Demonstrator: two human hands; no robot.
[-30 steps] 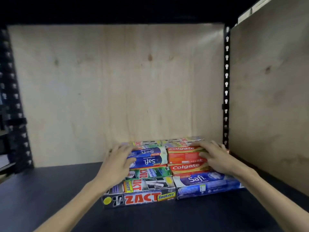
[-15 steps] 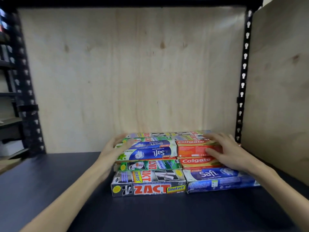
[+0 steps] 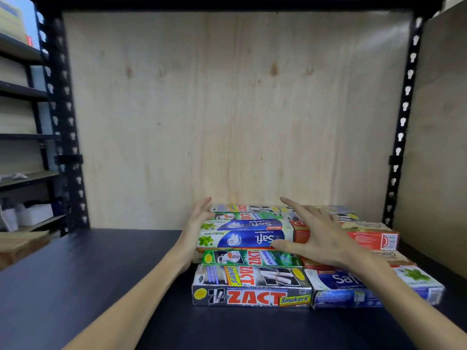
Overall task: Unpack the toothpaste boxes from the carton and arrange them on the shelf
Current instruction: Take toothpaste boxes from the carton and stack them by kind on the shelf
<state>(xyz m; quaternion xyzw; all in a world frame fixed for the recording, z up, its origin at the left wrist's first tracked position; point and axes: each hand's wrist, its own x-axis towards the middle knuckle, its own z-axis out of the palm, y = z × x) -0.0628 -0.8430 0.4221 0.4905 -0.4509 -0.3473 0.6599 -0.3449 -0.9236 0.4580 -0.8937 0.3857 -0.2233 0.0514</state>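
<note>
Several toothpaste boxes lie stacked in two columns on the dark shelf board [image 3: 106,269], at its right. In front sits a Zact Smokers box [image 3: 250,286], with a blue Safi box [image 3: 374,286] to its right. Above are a green Zact box [image 3: 252,257], two blue Safi boxes [image 3: 245,233] and red Colgate boxes [image 3: 374,238]. My left hand [image 3: 197,228] lies flat against the left end of the stack, fingers spread. My right hand [image 3: 316,236] hovers over the middle of the stack, fingers apart, thumb touching the upper Safi box. The carton is out of view.
A plywood back panel [image 3: 235,109] and a plywood side wall [image 3: 439,137] close the bay. Black perforated uprights [image 3: 65,127] stand at both sides. Another rack with shelves [image 3: 20,137] is at the far left. An upper shelf beam [image 3: 235,2] runs overhead.
My right hand has shifted left from the Colgate boxes to the middle of the stack. My left hand stays at the stack's left end. The view has pulled back and swung left.
</note>
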